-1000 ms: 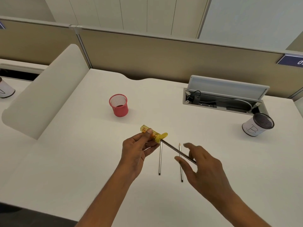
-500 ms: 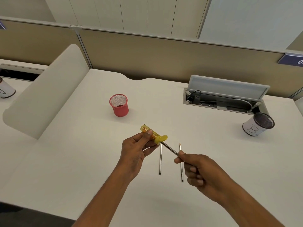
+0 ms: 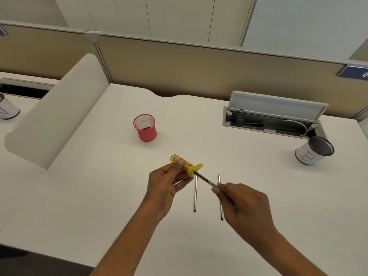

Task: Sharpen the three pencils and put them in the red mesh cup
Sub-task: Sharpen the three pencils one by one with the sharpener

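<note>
Pencil (image 3: 205,180) diagonal, upper-left end in sharpener (image 3: 185,165)

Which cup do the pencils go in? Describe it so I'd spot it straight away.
On the white desk, look toward the tan partition wall. There, left of centre, a red wire-mesh cup stands upright by itself. The other one on this desk, a black mesh cup wrapped in white paper at far right, is covered; this one is bare red.

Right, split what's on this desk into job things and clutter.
Job: sharpener, held pencil, left pencil, right pencil, red cup.
Clutter: white cup, cable tray, far-left cup.
</note>
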The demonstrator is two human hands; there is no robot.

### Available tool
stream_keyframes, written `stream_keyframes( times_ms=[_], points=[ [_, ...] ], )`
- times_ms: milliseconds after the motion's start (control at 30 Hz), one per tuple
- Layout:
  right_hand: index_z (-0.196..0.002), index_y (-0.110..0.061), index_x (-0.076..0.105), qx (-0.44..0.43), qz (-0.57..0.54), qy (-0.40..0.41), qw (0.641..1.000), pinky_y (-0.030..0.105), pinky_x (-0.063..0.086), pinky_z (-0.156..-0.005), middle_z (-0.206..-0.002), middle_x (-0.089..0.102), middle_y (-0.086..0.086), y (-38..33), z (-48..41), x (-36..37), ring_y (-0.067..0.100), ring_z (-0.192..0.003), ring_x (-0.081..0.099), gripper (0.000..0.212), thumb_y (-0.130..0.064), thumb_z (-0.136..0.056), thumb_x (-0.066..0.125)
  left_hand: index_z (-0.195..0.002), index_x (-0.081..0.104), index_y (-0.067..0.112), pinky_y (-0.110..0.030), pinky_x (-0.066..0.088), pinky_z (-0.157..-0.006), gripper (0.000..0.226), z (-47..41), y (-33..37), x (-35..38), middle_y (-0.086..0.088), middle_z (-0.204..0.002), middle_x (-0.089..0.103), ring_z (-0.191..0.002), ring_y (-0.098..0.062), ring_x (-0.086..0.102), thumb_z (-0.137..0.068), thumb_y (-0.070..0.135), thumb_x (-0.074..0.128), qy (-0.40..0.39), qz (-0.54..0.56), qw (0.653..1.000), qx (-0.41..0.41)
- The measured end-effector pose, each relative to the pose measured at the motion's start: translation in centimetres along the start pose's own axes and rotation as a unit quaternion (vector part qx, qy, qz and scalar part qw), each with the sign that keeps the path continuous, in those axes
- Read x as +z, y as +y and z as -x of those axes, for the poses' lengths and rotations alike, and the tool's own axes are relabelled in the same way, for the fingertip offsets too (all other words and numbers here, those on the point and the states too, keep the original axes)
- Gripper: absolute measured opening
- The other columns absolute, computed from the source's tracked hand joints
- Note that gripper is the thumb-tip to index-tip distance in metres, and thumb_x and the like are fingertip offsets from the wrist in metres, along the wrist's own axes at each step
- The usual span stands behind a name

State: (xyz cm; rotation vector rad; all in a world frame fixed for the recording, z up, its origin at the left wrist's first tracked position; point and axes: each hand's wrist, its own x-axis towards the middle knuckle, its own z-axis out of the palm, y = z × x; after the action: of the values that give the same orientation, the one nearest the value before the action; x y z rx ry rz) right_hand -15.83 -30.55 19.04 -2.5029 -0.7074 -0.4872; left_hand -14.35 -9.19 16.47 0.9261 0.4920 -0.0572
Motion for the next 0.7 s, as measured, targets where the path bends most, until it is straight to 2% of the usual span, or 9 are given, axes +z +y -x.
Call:
stream_keyframes(
  times_ms=[100,200,267,333,400,500,600,633,700],
  points=[
    [-0.074,-0.022,0.069,0.125,-0.140,-0.030,0.982,0.026,0.032,-0.045,-0.050,0.046,-0.008,-0.4,-0.2,-0.4,0.011,-0.046,0.033,0.023,-0.032,-0.094,0.072,-0.090,0.084,0.003,-0.036,0.065,-0.079,0.022,0.0,0.1,-0.2,-0.022,-0.099,0.081,-0.088,-0.028,0.080,-0.085,0.024,0.077,-0.005,0.000,1.000,0.000],
    [-0.064,-0.020,0.067,0.239,-0.234,-0.069,0.940,0.024,0.032,-0.045,-0.046,0.041,-0.006,-0.6,-0.6,-0.7,0.009,-0.044,0.032,0.032,-0.031,-0.093,0.073,-0.091,0.083,0.003,-0.037,0.064,-0.082,0.021,0.1,0.2,-0.2,-0.026,-0.105,0.080,-0.096,-0.032,0.080,-0.087,0.023,0.076,-0.021,0.003,1.000,0.001],
    [-0.064,-0.015,0.073,0.351,-0.321,-0.123,0.871,0.028,0.041,-0.041,-0.046,0.042,-0.007,-0.7,-1.1,-1.1,0.014,-0.042,0.037,0.034,-0.031,-0.095,0.072,-0.091,0.083,0.003,-0.037,0.064,-0.082,0.021,0.1,0.3,-0.1,-0.026,-0.106,0.079,-0.098,-0.034,0.079,-0.088,0.023,0.076,-0.026,-0.003,1.000,0.003],
    [-0.068,-0.010,0.075,0.439,-0.414,-0.184,0.776,0.027,0.043,-0.043,-0.048,0.043,-0.001,-0.6,-1.6,-1.7,0.016,-0.042,0.036,0.036,-0.033,-0.095,0.071,-0.092,0.083,0.002,-0.037,0.064,-0.082,0.023,0.1,0.2,-0.1,-0.028,-0.107,0.079,-0.097,-0.034,0.079,-0.087,0.023,0.077,-0.023,-0.008,1.000,0.002],
    [-0.070,-0.008,0.075,0.477,-0.459,-0.225,0.715,0.026,0.040,-0.043,-0.051,0.042,0.000,-0.3,-1.9,-2.3,0.015,-0.043,0.035,0.037,-0.035,-0.094,0.070,-0.094,0.082,0.000,-0.037,0.064,-0.083,0.025,0.2,0.1,-0.1,-0.029,-0.108,0.078,-0.097,-0.034,0.079,-0.087,0.024,0.078,-0.024,-0.010,1.000,-0.001],
    [-0.072,-0.010,0.071,0.514,-0.498,-0.256,0.650,0.024,0.035,-0.042,-0.053,0.037,0.000,-0.2,-2.0,-2.7,0.013,-0.044,0.031,0.034,-0.037,-0.093,0.070,-0.092,0.083,0.002,-0.037,0.064,-0.083,0.024,0.3,0.1,0.0,-0.026,-0.106,0.079,-0.096,-0.033,0.080,-0.085,0.025,0.078,-0.036,-0.007,0.999,-0.001],
    [-0.067,-0.012,0.067,0.559,-0.551,-0.274,0.556,0.022,0.029,-0.037,-0.051,0.032,-0.002,-0.2,-1.8,-2.8,0.011,-0.039,0.026,0.034,-0.039,-0.087,0.071,-0.092,0.084,0.005,-0.036,0.064,-0.083,0.022,0.4,0.3,0.2,-0.022,-0.103,0.081,-0.098,-0.034,0.080,-0.084,0.025,0.078,-0.052,-0.001,0.999,0.000],
    [-0.067,-0.012,0.066,0.561,-0.560,-0.279,0.542,0.022,0.029,-0.036,-0.050,0.031,-0.002,-0.2,-1.8,-2.9,0.010,-0.038,0.026,0.034,-0.040,-0.085,0.071,-0.092,0.084,0.005,-0.036,0.064,-0.082,0.022,0.4,0.4,0.3,-0.022,-0.103,0.081,-0.097,-0.034,0.080,-0.085,0.025,0.077,-0.052,0.003,0.999,0.000],
    [-0.068,-0.012,0.066,0.553,-0.563,-0.288,0.543,0.023,0.029,-0.036,-0.049,0.032,-0.002,-0.1,-1.7,-3.1,0.011,-0.038,0.026,0.034,-0.042,-0.083,0.072,-0.091,0.084,0.005,-0.036,0.064,-0.081,0.021,0.4,0.6,0.3,-0.022,-0.103,0.081,-0.096,-0.032,0.080,-0.086,0.023,0.076,-0.045,0.012,0.999,-0.001]
  ],
)
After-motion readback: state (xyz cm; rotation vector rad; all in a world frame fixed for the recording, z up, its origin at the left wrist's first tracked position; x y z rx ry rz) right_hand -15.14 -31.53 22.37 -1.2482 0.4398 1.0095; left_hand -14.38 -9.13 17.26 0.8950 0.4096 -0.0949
